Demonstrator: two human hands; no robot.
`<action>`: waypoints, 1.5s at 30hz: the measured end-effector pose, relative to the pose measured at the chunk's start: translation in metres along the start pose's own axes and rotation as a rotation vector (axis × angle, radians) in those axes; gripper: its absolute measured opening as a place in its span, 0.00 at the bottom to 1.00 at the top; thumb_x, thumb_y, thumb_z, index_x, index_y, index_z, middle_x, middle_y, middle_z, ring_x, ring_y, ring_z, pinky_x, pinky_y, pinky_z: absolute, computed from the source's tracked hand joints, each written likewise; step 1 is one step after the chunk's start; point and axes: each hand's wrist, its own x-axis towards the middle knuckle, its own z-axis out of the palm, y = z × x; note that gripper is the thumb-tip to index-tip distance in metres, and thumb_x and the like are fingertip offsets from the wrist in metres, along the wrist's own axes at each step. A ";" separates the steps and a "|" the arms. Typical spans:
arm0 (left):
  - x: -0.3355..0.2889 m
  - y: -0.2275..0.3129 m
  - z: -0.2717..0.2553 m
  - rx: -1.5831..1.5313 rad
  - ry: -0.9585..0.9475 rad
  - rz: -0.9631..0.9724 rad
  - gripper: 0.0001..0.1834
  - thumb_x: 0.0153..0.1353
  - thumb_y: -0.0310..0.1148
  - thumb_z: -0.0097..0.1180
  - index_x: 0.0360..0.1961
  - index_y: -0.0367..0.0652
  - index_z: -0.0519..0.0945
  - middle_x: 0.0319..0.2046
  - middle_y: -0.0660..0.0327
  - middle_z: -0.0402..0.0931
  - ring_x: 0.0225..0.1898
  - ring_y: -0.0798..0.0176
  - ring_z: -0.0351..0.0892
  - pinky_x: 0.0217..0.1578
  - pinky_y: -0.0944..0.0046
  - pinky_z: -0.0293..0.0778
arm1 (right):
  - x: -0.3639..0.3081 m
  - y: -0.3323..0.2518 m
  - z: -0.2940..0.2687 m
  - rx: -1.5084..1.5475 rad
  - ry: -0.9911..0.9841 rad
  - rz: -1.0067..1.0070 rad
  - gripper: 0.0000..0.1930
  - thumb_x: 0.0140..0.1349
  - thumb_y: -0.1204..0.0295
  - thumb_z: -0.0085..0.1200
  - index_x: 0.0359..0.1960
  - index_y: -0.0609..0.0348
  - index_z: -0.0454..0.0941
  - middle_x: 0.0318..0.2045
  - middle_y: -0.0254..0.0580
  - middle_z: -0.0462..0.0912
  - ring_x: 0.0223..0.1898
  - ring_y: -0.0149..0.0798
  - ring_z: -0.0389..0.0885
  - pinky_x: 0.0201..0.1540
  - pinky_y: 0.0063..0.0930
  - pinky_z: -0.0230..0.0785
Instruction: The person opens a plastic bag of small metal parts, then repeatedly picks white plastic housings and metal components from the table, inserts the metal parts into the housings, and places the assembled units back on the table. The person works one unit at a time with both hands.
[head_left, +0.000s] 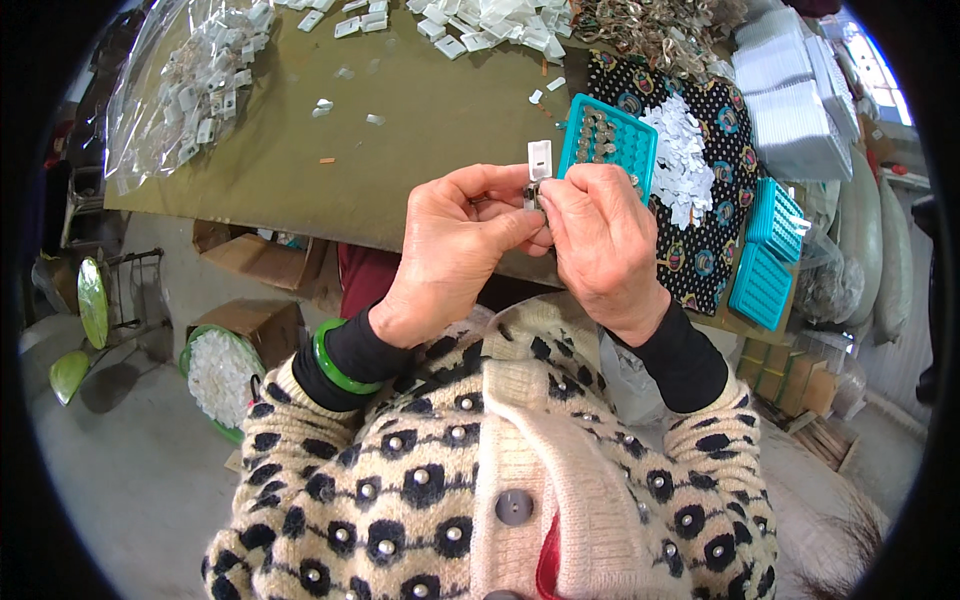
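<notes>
In front of me, both hands meet at a small white plastic case (540, 158), its pale lid-like part pointing away from me. A small dark, metallic-looking part shows at its near end, mostly hidden by fingers. My left hand (452, 235) pinches the case between thumb and fingers. My right hand (605, 235) presses its thumb and fingertips together against the case's near end; whatever it pinches is covered. Just beyond the right hand lies a teal tray (632, 135) with rows of pockets, some filled with small round metallic pieces (595, 135).
A green-brown table (420, 130) carries a pile of white cases (490, 25), a clear bag of parts (205, 95) and white paper slips (682, 160) on patterned cloth. White trays (790, 85) and teal trays (765, 275) are stacked right. A green basin (190, 345) stands lower left.
</notes>
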 end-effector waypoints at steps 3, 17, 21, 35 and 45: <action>-0.001 0.003 -0.002 -0.078 0.002 -0.052 0.17 0.58 0.16 0.58 0.50 0.26 0.77 0.35 0.56 0.81 0.32 0.66 0.84 0.36 0.70 0.82 | -0.001 -0.007 -0.005 0.097 -0.044 0.116 0.11 0.52 0.87 0.60 0.38 0.66 0.79 0.34 0.46 0.77 0.31 0.43 0.79 0.31 0.31 0.73; -0.005 0.004 -0.008 -0.097 -0.023 -0.093 0.14 0.59 0.18 0.60 0.47 0.28 0.78 0.35 0.55 0.82 0.32 0.67 0.84 0.34 0.69 0.83 | -0.006 -0.007 -0.005 0.389 -0.024 0.258 0.08 0.55 0.84 0.58 0.36 0.62 0.77 0.33 0.45 0.77 0.32 0.46 0.79 0.34 0.33 0.73; -0.004 0.005 -0.011 -0.084 -0.013 -0.105 0.10 0.61 0.21 0.58 0.43 0.33 0.76 0.30 0.60 0.78 0.23 0.70 0.76 0.23 0.70 0.75 | -0.015 0.014 -0.023 0.283 -0.009 0.335 0.08 0.57 0.83 0.57 0.38 0.63 0.79 0.33 0.45 0.77 0.33 0.44 0.80 0.35 0.32 0.73; 0.006 0.001 -0.007 -0.235 -0.131 -0.159 0.17 0.67 0.26 0.53 0.56 0.32 0.72 0.47 0.46 0.80 0.37 0.61 0.85 0.30 0.69 0.80 | -0.033 0.073 -0.033 -0.070 -0.183 0.252 0.05 0.55 0.81 0.58 0.33 0.61 0.77 0.30 0.40 0.74 0.34 0.45 0.75 0.36 0.36 0.69; 0.013 -0.006 -0.009 -0.325 -0.170 -0.155 0.15 0.65 0.24 0.56 0.53 0.37 0.75 0.44 0.48 0.81 0.38 0.61 0.85 0.26 0.72 0.79 | -0.009 0.019 -0.027 0.296 0.062 0.288 0.07 0.57 0.82 0.59 0.37 0.63 0.78 0.33 0.44 0.78 0.32 0.43 0.79 0.33 0.30 0.73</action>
